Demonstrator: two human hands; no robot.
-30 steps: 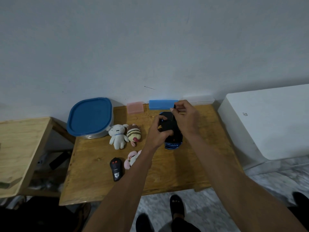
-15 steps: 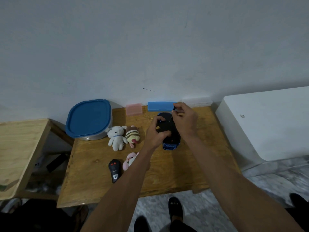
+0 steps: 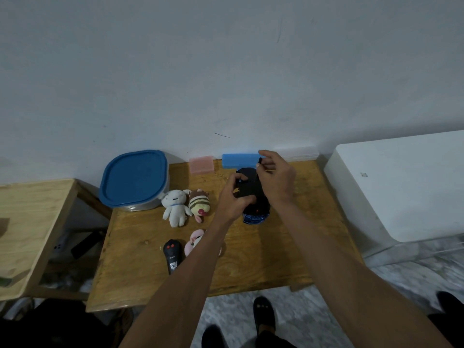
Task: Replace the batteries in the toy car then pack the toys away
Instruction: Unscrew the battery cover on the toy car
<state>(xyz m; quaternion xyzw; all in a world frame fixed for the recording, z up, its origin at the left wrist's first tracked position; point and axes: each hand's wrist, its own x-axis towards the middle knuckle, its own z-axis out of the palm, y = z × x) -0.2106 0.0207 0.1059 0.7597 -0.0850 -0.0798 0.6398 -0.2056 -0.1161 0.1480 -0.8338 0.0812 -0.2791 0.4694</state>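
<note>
The toy car [image 3: 254, 212] lies upside down on the wooden table [image 3: 288, 247], its black underside up and its blue body showing at the near end. My left hand [image 3: 232, 199] grips the car's left side. My right hand [image 3: 275, 179] is above the car's far end and pinches a thin dark tool [image 3: 258, 169] that points down at the underside. A black remote control [image 3: 172, 256] lies near the table's front left.
A container with a blue lid [image 3: 134, 179] stands at the back left. A white plush [image 3: 174, 205], a striped plush [image 3: 199, 204] and a pink plush [image 3: 194, 241] lie nearby. Pink [image 3: 201, 165] and blue [image 3: 239, 160] boxes line the wall. A white appliance [image 3: 401, 184] stands right.
Both hands stay on the car. My right hand has turned the thin tool slightly above the underside. The view has shifted a little.
</note>
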